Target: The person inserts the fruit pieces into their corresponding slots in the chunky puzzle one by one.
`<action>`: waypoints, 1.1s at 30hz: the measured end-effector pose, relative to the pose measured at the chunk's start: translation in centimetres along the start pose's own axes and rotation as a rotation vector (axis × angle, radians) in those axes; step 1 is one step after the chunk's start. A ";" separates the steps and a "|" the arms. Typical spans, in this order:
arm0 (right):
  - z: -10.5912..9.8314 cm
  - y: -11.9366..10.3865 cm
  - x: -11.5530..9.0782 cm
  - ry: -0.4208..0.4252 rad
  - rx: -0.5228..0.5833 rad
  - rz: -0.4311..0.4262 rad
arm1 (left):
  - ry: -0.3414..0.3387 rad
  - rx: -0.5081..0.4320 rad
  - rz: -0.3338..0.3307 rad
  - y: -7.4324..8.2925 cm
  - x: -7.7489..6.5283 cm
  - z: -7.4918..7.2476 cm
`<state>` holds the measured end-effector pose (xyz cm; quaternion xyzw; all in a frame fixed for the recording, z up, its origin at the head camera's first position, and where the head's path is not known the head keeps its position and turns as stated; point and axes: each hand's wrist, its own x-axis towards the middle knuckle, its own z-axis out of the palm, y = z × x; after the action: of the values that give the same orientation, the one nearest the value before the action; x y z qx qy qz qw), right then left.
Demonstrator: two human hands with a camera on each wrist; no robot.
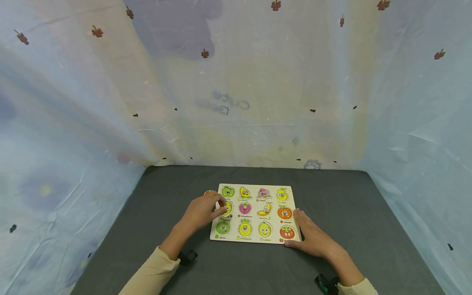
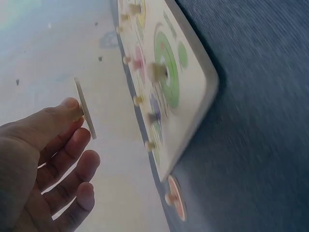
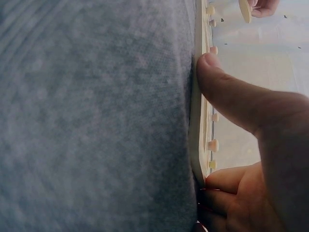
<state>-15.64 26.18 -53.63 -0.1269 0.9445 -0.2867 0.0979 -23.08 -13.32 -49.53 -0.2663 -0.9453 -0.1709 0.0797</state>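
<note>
A wooden fruit puzzle board (image 1: 254,241) with knobbed pieces lies on the table. My left hand (image 1: 204,211) is over the board's left edge. Between thumb and fingertips it pinches the knob of a thin, round puzzle piece (image 2: 85,108), held on edge above the board in the left wrist view. From the head this piece looks yellow-green and overlaps the left column's middle row. The other left fingers curl loosely. At the board's near right corner lies my right hand (image 1: 313,235), its thumb (image 3: 227,89) along the near edge and its extended fingers touching the right edge.
A reddish puzzle piece (image 2: 176,198) lies knob up on the dark grey table (image 1: 332,196), just off the board's far left corner. Patterned pale sheets (image 1: 258,102) hang behind and at both sides of the table.
</note>
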 end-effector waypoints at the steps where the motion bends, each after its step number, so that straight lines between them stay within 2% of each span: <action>1: 0.0 0.0 0.0 0.001 -0.003 -0.001 | -0.003 0.000 0.005 0.2 0.2 0.1; 8: 0.1 0.1 0.0 0.008 -0.004 -0.007 | -0.046 -0.017 0.038 1.3 1.1 1.1; 19: 0.0 0.0 0.1 -0.003 -0.003 -0.017 | -0.074 -0.077 0.100 2.3 2.2 2.3; 24: 0.0 -0.1 0.1 -0.006 -0.003 -0.010 | -0.111 -0.075 0.102 3.4 2.7 2.9; 33: 0.0 0.1 0.1 -0.011 0.002 -0.006 | -0.175 -0.042 0.145 5.2 3.6 3.7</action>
<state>-15.78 26.22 -53.76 -0.1310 0.9432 -0.2874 0.1025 -23.53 -6.09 -50.67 -0.3496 -0.9230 -0.1607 0.0032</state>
